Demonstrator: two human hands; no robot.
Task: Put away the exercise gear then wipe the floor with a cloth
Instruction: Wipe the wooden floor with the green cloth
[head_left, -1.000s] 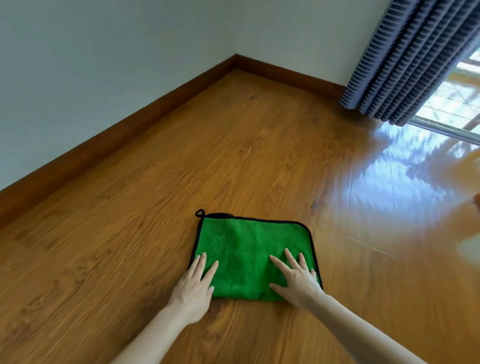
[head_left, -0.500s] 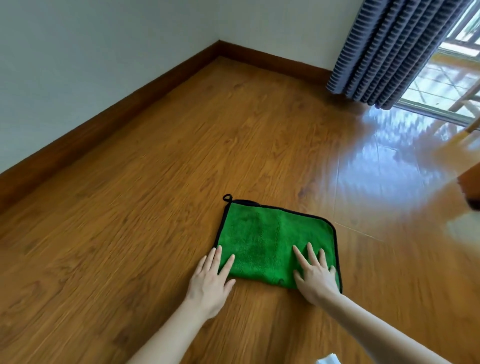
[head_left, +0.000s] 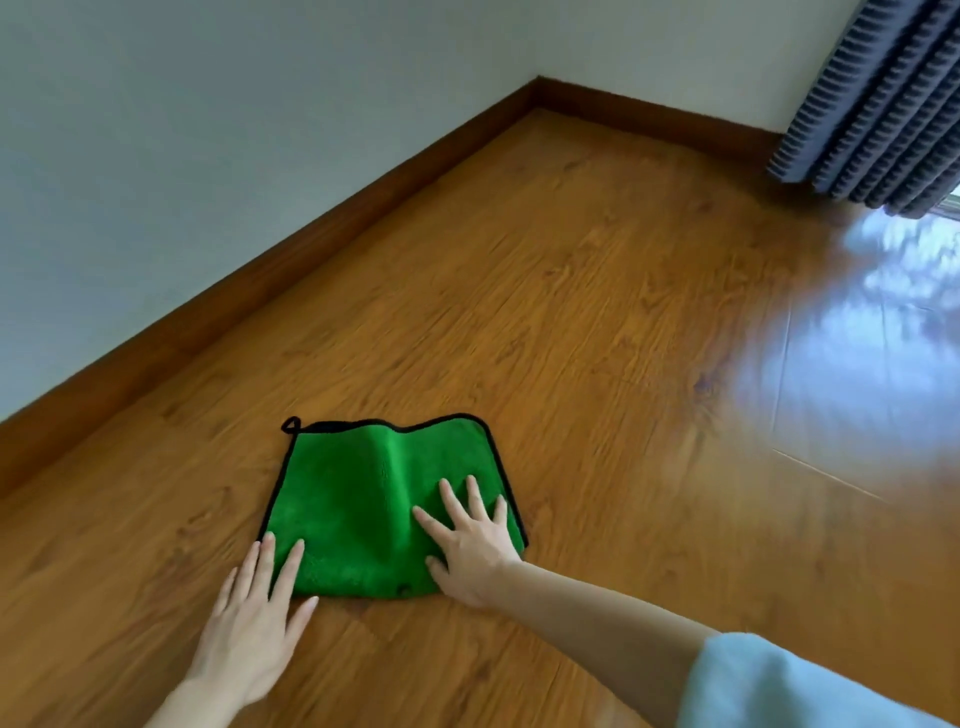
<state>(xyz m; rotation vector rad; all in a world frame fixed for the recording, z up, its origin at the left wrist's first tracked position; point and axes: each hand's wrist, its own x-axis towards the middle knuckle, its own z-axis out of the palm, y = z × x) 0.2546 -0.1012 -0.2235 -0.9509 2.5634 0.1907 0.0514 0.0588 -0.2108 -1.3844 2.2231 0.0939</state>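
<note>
A green cloth (head_left: 363, 499) with black trim and a small hanging loop lies on the wooden floor (head_left: 597, 322), with a raised fold running down its middle. My right hand (head_left: 470, 543) presses flat on the cloth's near right part, fingers spread. My left hand (head_left: 254, 618) lies flat with its fingertips on the cloth's near left corner and its palm on the bare floor. No exercise gear is in view.
A white wall with a brown skirting board (head_left: 291, 244) runs along the left and meets a second wall at the far corner. A grey pleated curtain (head_left: 883, 104) hangs at the upper right. Bright window glare (head_left: 857, 332) lies on the floor at right.
The cloth has bunched into a ridge along its middle as both hands slid with it toward the left wall. My view has swung left, so the window is out of sight.
</note>
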